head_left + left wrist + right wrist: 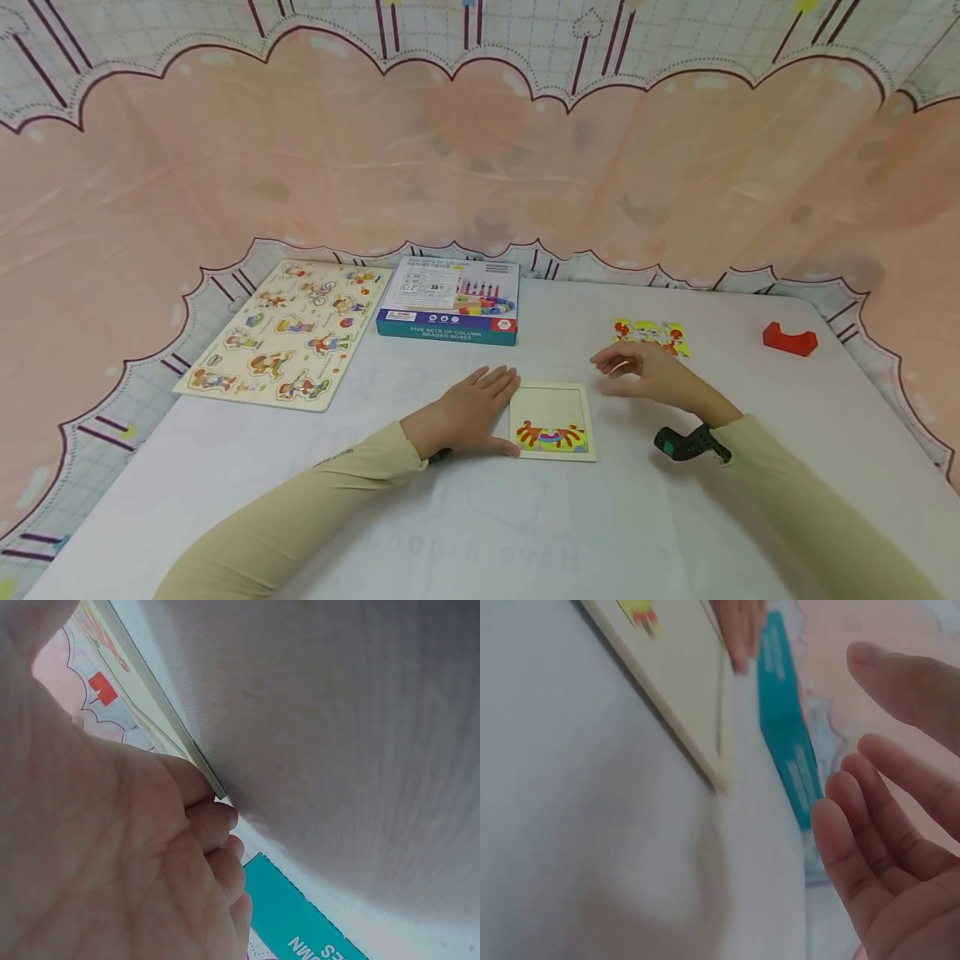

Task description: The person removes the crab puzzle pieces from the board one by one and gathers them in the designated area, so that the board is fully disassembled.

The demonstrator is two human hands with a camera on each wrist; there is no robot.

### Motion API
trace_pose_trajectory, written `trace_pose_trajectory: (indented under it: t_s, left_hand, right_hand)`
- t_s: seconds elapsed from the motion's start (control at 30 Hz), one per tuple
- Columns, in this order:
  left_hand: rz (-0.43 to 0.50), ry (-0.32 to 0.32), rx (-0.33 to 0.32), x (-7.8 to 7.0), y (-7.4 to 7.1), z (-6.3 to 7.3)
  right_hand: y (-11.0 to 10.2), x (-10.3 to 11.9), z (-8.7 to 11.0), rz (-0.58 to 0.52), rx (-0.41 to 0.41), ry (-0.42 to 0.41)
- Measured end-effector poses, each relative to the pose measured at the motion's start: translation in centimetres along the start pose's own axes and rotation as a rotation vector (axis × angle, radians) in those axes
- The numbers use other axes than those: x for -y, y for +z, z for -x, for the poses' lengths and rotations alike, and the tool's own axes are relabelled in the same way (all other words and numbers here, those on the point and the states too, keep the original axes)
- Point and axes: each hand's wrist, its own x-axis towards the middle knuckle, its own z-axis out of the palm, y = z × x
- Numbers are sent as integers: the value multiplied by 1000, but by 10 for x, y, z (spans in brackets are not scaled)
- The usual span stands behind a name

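A small square wooden puzzle board (551,402) lies on the white table, with colourful pieces (551,437) along its near part and bare wood above them. My left hand (472,414) rests along the board's left edge, fingers straight and thumb at the near corner. In the left wrist view the fingertips (214,821) touch the board's side (161,701). To the right of the board, my right hand (652,377) hovers above the table with its fingers loosely bent and nothing between them. Just behind that hand lie several colourful puzzle pieces (651,331), partly hidden by it.
A large wooden puzzle board with figures (288,329) lies at the back left. Beside it is a teal-edged box of beads (448,302). A red notched block (790,339) sits far right. Patterned cloth (480,183) rises behind the table.
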Motion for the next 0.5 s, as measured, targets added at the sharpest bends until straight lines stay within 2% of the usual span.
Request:
trace_pose_trajectory:
  t_s: [0.1,0.27,0.5]
  left_hand:
    - [-7,-4,2,0,0,0]
    - [-8,-7,-1,0,-1,0]
    - [-2,1,-11,0,-1,1]
  right_hand:
    - [14,9,-5,-3,77,-44]
    - [36,23,-13,-4,195,-61]
    - [59,36,-21,21,289,-77]
